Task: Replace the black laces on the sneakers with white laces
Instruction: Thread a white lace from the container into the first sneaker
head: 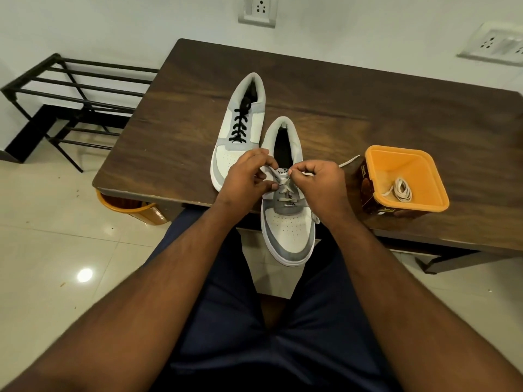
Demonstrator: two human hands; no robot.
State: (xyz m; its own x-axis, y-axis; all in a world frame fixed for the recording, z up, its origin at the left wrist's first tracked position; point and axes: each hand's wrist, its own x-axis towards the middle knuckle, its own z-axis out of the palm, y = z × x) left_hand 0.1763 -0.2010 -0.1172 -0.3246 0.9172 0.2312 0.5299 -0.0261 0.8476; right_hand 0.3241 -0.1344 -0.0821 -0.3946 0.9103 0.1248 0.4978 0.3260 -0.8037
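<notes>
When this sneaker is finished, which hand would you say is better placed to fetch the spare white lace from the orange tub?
Probably the right hand: the orange tub holding the spare white lace sits just beside it, while the left hand would have to cross the near sneaker.

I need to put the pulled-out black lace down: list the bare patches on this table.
Bare dark wooden table behind the orange square tub, up to the far edge, and left of the black-laced grey-white sneaker. Crowded at the near edge: both hands on the white-laced sneaker.
</notes>
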